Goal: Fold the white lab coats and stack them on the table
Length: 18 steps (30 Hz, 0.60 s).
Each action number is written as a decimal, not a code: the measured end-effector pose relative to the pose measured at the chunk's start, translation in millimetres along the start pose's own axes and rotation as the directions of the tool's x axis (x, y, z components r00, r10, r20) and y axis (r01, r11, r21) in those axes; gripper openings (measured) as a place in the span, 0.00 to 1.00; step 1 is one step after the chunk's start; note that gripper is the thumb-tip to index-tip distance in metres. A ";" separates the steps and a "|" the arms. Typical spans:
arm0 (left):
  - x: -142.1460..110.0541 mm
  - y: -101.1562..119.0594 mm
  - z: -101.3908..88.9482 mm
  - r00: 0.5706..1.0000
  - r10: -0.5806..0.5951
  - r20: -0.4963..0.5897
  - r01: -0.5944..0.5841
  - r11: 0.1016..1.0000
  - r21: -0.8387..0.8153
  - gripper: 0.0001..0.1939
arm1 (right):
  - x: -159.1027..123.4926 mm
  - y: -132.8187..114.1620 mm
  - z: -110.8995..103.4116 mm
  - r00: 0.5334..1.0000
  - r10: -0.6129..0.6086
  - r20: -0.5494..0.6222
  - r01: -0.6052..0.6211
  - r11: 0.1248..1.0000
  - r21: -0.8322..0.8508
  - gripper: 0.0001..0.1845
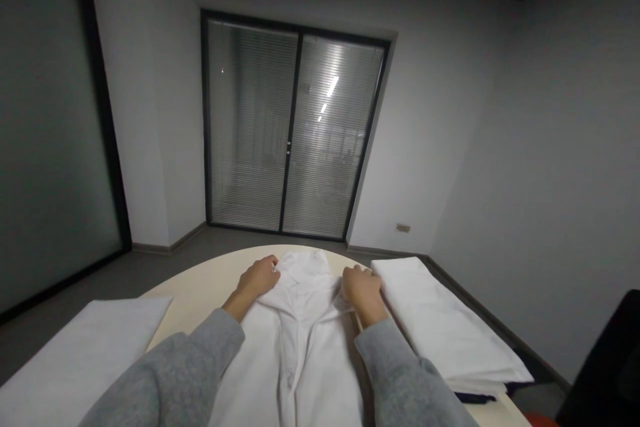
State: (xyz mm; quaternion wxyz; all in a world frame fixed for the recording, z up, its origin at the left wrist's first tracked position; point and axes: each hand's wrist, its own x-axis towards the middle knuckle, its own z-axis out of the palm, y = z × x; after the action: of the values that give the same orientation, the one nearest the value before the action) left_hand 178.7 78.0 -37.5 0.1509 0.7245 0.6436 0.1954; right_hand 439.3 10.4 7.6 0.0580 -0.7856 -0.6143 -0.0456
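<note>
A white collared garment (297, 320), which looks like a shirt or coat with a front placket, lies lengthwise before me with its collar at the far end. My left hand (259, 277) is closed on the garment's left shoulder, just beside the collar. On the other shoulder, my right hand (361, 285) has its fingers curled round the cloth. The fabric between both hands is creased, and folds run down the middle. Grey sleeves cover both my forearms and hide part of the garment's sides.
The garment lies on a round cream table (210, 277). Folded white cloth (440, 320) lies to the right, close to my right hand, with a dark strap-like thing (473, 398) below it. Another white cloth (95, 347) lies at left. A black chair-like shape (607, 360) stands at lower right.
</note>
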 end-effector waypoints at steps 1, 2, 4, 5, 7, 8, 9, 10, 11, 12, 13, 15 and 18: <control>0.3 -0.6 0.0 1.000 0.004 -0.010 -0.004 1.000 -0.006 0.13 | -1.3 -7.7 1.1 0.999 -0.028 -0.036 0.029 1.000 0.007 0.21; 0.9 -1.4 0.3 1.000 0.010 -0.017 -0.010 1.000 -0.011 0.12 | -1.4 -15.6 3.0 0.996 -0.063 -0.068 0.064 0.998 0.019 0.24; 2.3 -3.1 1.5 0.999 0.026 -0.029 -0.027 0.999 -0.019 0.11 | 1.5 -29.1 9.3 0.985 -0.143 -0.098 0.149 0.987 0.055 0.30; 3.2 -4.1 2.5 0.999 0.035 -0.033 -0.036 0.999 -0.021 0.10 | 4.2 -33.6 13.5 0.980 -0.176 -0.093 0.184 0.980 0.078 0.34; 4.7 -6.2 4.7 0.998 0.053 -0.042 -0.054 0.998 -0.024 0.09 | 10.5 -36.9 22.9 0.978 -0.200 -0.058 0.206 0.969 0.134 0.43; 5.3 -7.3 5.9 0.997 0.061 -0.050 -0.062 0.998 -0.023 0.09 | 13.7 -35.9 27.4 0.982 -0.187 -0.036 0.190 0.968 0.163 0.46; 5.8 -8.4 7.1 0.996 0.070 -0.060 -0.071 0.997 -0.022 0.08 | 16.6 -33.7 31.6 0.986 -0.164 -0.017 0.165 0.968 0.189 0.47; 6.1 -9.4 8.2 0.994 0.079 -0.071 -0.081 0.997 -0.021 0.07 | 19.3 -30.8 35.0 0.990 -0.141 -0.002 0.138 0.968 0.211 0.47; 6.3 -10.3 9.2 0.992 0.092 -0.081 -0.093 0.995 -0.020 0.07 | 21.4 -27.8 37.6 0.992 -0.124 0.010 0.118 0.966 0.229 0.46; 6.3 -11.2 10.0 0.990 0.108 -0.089 -0.110 0.994 -0.020 0.07 | 22.8 -25.2 39.3 0.993 -0.117 0.019 0.109 0.964 0.242 0.43; 6.3 -12.0 10.6 0.988 0.127 -0.092 -0.129 0.991 -0.021 0.07 | 23.6 -23.1 40.3 0.993 -0.119 0.025 0.109 0.962 0.249 0.39; 6.1 -13.5 11.1 0.982 0.169 -0.086 -0.172 0.985 -0.026 0.10 | 23.1 -21.0 40.3 0.991 -0.135 0.028 0.123 0.961 0.249 0.29; 5.9 -15.1 9.5 0.974 0.221 -0.053 -0.222 0.974 -0.031 0.14 | 18.7 -21.2 36.9 0.986 -0.164 0.008 0.158 0.964 0.215 0.21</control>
State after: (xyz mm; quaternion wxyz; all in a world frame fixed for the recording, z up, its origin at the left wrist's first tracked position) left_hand 170.6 86.1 -52.5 0.1256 0.7837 0.5586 0.2408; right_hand 423.2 38.8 -25.4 0.1301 -0.7229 -0.6781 0.0263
